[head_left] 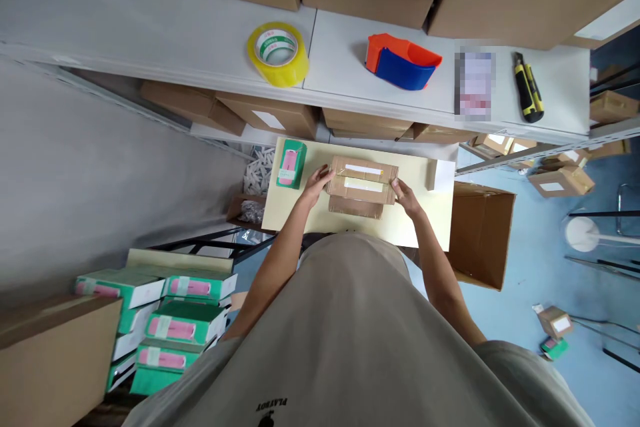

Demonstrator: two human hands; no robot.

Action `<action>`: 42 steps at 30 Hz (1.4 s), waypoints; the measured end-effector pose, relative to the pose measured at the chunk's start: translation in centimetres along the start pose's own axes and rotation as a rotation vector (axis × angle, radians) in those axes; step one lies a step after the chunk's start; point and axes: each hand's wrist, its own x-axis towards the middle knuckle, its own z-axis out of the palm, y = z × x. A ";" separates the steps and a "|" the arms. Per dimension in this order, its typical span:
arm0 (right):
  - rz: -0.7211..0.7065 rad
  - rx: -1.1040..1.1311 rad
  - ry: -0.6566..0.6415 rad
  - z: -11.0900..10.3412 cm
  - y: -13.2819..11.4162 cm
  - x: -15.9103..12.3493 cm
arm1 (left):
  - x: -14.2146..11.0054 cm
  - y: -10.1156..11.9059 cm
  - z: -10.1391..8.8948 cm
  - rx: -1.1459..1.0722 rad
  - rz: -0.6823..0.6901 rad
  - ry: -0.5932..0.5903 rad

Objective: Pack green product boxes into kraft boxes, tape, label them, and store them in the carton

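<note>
A small brown cardboard box [341, 191] is between my hands over the cream-coloured table [420, 230]. Two pale label strips run along its upper face, with a seam between them. Below it, on the side nearest me, another stretch of brown cardboard [356, 207] shows; I cannot tell if it is a flap or a second box. My left hand [316, 185] grips the box's left end, fingers on its edge. At the right end, my right hand [406, 196] holds it with the thumb on top. Left of my left hand stands a green box [291, 164] with a pink picture.
Above, a shelf [340, 73] carries yellow tape [278, 53], an orange-and-blue tape dispenser [404, 61] and a utility knife [528, 88]. A white box [441, 175] sits at the table's right; a large open carton [483, 237] stands beyond. Green boxes [170, 327] are stacked lower left.
</note>
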 end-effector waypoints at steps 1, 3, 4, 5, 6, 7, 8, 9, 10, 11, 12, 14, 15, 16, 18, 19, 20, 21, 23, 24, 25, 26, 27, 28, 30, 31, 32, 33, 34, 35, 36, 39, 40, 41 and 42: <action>0.010 0.017 -0.006 -0.1 -0.1 0.1 | 0.4 0.1 0.2 0.007 0.012 -0.006; 0.032 0.081 -0.011 -0.2 -0.2 0.0 | 0.5 0.1 0.3 0.006 0.050 -0.017; 0.044 0.114 -0.010 -0.2 0.0 -0.2 | 0.3 0.0 0.2 0.008 0.072 -0.002; 0.058 0.146 -0.009 -0.1 0.2 -0.5 | -0.1 -0.2 0.1 0.013 0.084 0.017; 0.073 0.173 -0.009 0.0 0.4 -0.8 | -0.6 -0.4 -0.1 0.025 0.078 0.028; 0.090 0.193 -0.014 0.1 0.8 -1.2 | -1.2 -0.6 -0.4 0.043 0.058 0.030; 0.111 0.209 -0.018 0.2 1.2 -1.5 | -1.8 -0.9 -0.7 0.065 0.035 0.026; 0.137 0.221 -0.020 0.3 1.6 -1.8 | -2.4 -1.1 -0.9 0.092 0.018 0.020; 0.162 0.225 -0.015 0.5 1.9 -1.9 | -2.9 -1.2 -1.0 0.117 0.017 0.016; 0.180 0.222 -0.004 0.7 2.2 -1.9 | -3.2 -1.2 -1.1 0.138 0.033 0.022; 0.185 0.210 0.013 0.9 2.5 -1.9 | -3.5 -1.2 -1.1 0.156 0.059 0.030; 0.166 0.148 0.067 1.2 2.6 -1.4 | -3.7 -0.6 -0.7 0.192 0.130 0.038; 0.153 0.091 0.095 1.3 2.4 -1.2 | -3.7 -0.2 -0.5 0.218 0.170 0.035; 0.143 0.016 0.122 1.5 2.2 -1.0 | -3.7 0.3 -0.2 0.255 0.213 0.033; 0.144 -0.171 0.175 1.7 1.3 -0.9 | -4.0 1.4 0.2 0.367 0.301 0.045; 0.145 -0.275 0.199 1.8 0.7 -1.0 | -4.2 2.0 0.4 0.434 0.343 0.053; 0.137 -0.378 0.219 1.9 -0.1 -1.3 | -4.5 2.7 0.6 0.504 0.383 0.053; 0.117 -0.471 0.239 2.0 -1.1 -1.6 | -4.9 3.3 0.8 0.570 0.418 0.046; 0.021 -0.612 0.280 2.0 -4.0 -2.1 | -5.6 5.0 1.3 0.672 0.484 0.012; -0.059 -0.652 0.302 1.9 -5.9 -2.1 | -5.9 6.0 1.8 0.705 0.522 0.000; -0.162 -0.671 0.330 1.7 -8.0 -2.0 | -6.2 7.1 2.3 0.725 0.564 -0.005; -0.282 -0.682 0.378 1.3 -10.4 -1.6 | -6.5 8.4 2.9 0.730 0.610 -0.003; -0.405 -0.699 0.430 0.8 -12.9 -0.9 | -6.8 9.9 3.6 0.722 0.659 0.002; -0.516 -0.721 0.477 0.1 -15.4 0.0 | -7.0 11.4 4.4 0.702 0.710 0.009; -0.647 -0.789 0.552 -1.2 -20.0 2.5 | -7.4 14.6 5.8 0.639 0.806 0.034; -0.662 -0.834 0.569 -1.8 -21.9 4.0 | -7.5 16.1 6.5 0.608 0.850 0.063; -0.647 -0.877 0.582 -2.3 -23.5 5.6 | -7.4 17.6 6.9 0.592 0.893 0.097; -0.615 -0.918 0.584 -2.6 -24.7 7.1 | -7.2 19.0 7.1 0.584 0.936 0.141; -0.575 -0.956 0.571 -2.8 -25.5 8.6 | -6.9 20.2 7.1 0.587 0.975 0.195; -0.547 -0.988 0.554 -2.9 -26.0 9.8 | -6.5 21.3 6.9 0.594 1.007 0.251; -0.530 -1.011 0.545 -2.9 -26.2 10.8 | -6.0 22.3 6.5 0.600 1.027 0.302; -0.477 -1.035 0.545 -2.9 -26.4 12.1 | -4.6 24.7 4.8 0.584 1.041 0.401; -0.454 -1.031 0.546 -2.9 -26.4 12.0 | -4.3 25.2 4.3 0.573 1.039 0.412; -0.433 -1.019 0.547 -3.0 -26.4 11.6 | -4.2 25.6 4.0 0.562 1.037 0.414; -0.417 -0.991 0.550 -3.1 -26.3 11.1 | -4.3 25.8 4.0 0.550 1.033 0.408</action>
